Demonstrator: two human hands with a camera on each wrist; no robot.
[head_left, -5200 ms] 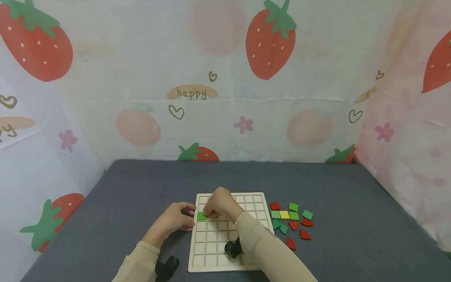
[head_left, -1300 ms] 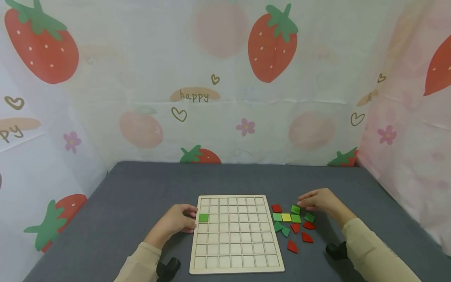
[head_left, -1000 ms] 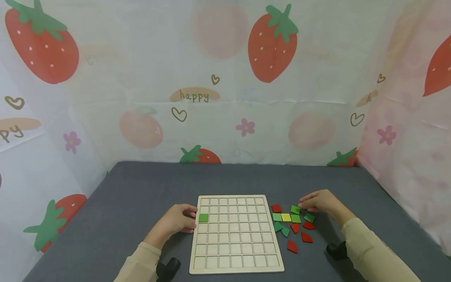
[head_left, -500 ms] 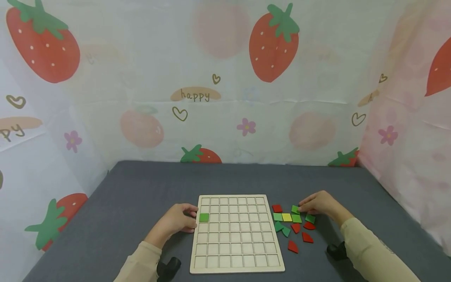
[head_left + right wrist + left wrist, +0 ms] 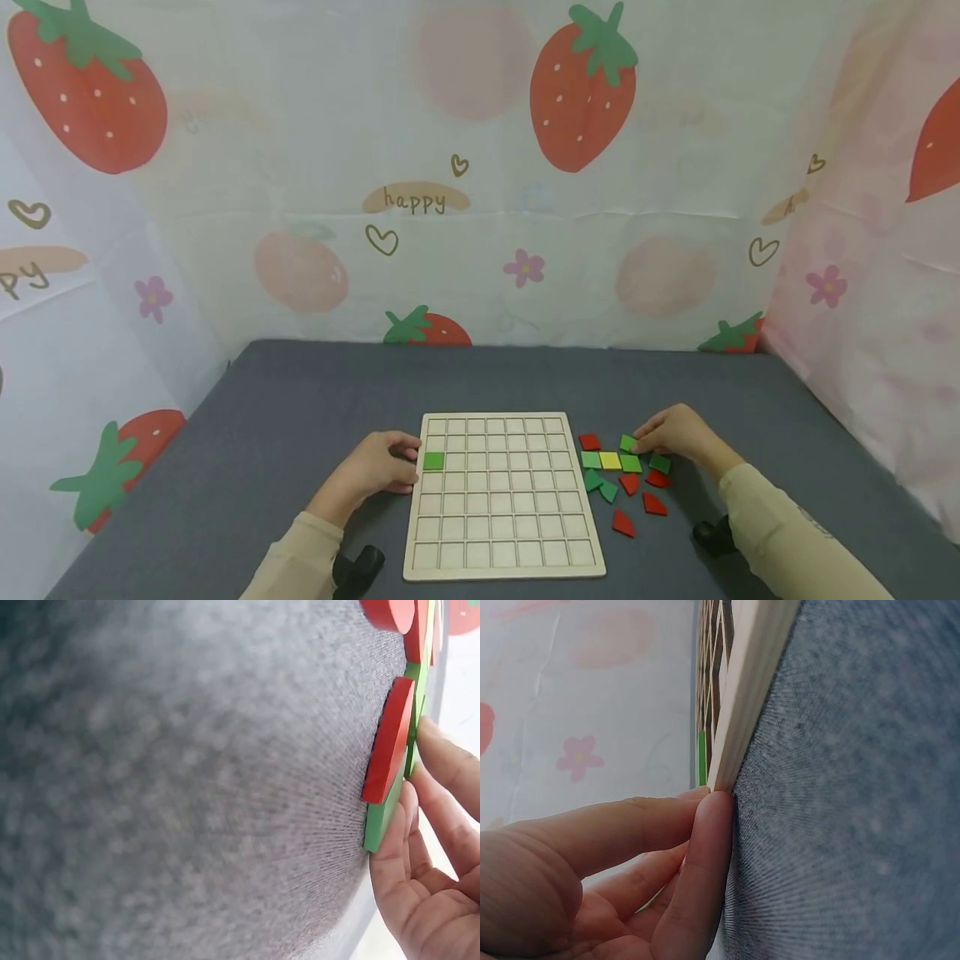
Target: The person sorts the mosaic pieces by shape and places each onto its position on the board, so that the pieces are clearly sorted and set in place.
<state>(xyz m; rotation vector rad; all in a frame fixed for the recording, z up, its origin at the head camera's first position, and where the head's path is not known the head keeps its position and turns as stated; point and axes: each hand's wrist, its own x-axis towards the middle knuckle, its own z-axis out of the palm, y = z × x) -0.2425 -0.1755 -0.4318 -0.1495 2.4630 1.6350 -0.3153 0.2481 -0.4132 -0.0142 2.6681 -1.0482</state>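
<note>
A pale wooden grid board [image 5: 502, 505] lies on the grey cloth, with one green square tile [image 5: 433, 461] in a cell near its left edge. My left hand [image 5: 367, 468] is at the board's left side; in the left wrist view, thumb and fingertips pinch the board's edge [image 5: 746, 697]. To the right of the board, my right hand [image 5: 678, 435] reaches over loose pieces. Its thumb and fingertips pinch a green square tile [image 5: 627, 442] at the back of the group, partly covered by the fingers. In the right wrist view, a red curved piece [image 5: 388, 742] stands in front.
Loose pieces lie right of the board: a yellow square [image 5: 611, 461], a red square [image 5: 589, 442], several green pieces, and red quarter-circle pieces [image 5: 623, 523]. Black wrist mounts [image 5: 358, 573] hang below both forearms. A strawberry-print curtain [image 5: 480, 167] surrounds the table.
My right hand has left the green tile on the board, moved right to the loose pieces, and shifted slightly onto a green square. The left hand stays at the board's edge.
</note>
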